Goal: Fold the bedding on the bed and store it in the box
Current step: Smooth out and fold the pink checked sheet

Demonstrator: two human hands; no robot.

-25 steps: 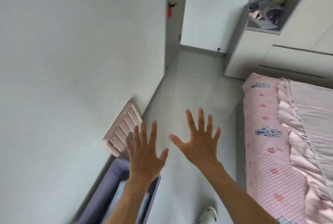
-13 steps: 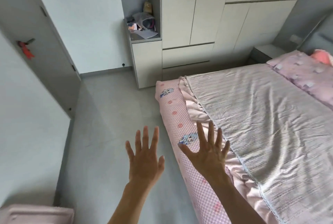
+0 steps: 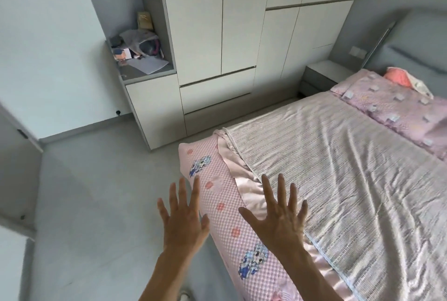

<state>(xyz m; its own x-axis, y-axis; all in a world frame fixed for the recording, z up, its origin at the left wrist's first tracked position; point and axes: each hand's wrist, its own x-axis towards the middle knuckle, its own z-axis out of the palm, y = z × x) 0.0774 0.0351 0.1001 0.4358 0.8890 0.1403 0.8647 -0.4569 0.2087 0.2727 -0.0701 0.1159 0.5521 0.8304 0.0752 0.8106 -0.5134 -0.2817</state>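
Observation:
A striped pale blanket (image 3: 338, 167) with a pink ruffled edge lies spread flat over the bed. Under it the pink checked sheet (image 3: 225, 216) with cartoon prints covers the mattress side. A lilac pillow (image 3: 399, 109) lies at the head of the bed. My left hand (image 3: 183, 218) is held out over the floor beside the bed, fingers spread, holding nothing. My right hand (image 3: 278, 218) hovers over the bed's near edge, fingers spread and empty too. The box is out of view.
White wardrobe doors and drawers (image 3: 217, 58) stand beyond the bed's foot. An open niche (image 3: 140, 54) holds papers and small items. A grey bedside table (image 3: 321, 75) sits by the headboard. Grey floor (image 3: 96, 192) stretches to the left.
The view has swung right from the wall and box by the door to the bed. Both hands stay spread and empty, now in front of the bed's edge.

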